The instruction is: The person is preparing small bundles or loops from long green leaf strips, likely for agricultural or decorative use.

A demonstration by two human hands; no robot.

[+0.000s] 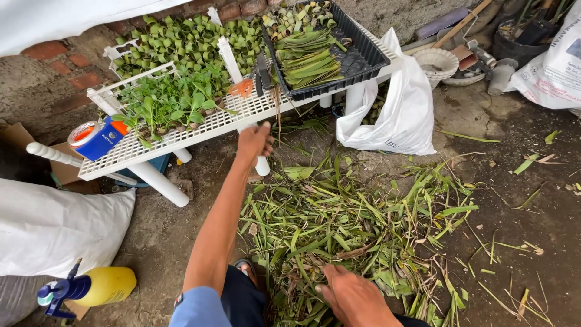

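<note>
Hands between rack and leaf pile

Left hand (pixel 254 140), mid-frame, reaches up with fingers curled loosely at the rack (pixel 200 130) edge; whether it holds anything I cannot tell. Right hand (pixel 354 297), bottom centre, lies spread, palm down, on the leaves (pixel 339 224) heaped on the ground, seemingly kept within reach. Cut strips fill the black tray (pixel 363 57), upper centre.

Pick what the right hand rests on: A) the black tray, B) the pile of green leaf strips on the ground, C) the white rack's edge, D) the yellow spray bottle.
B: the right hand lies on the pile of leaf strips on the ground, while the left hand reaches up to the white rack.
</note>
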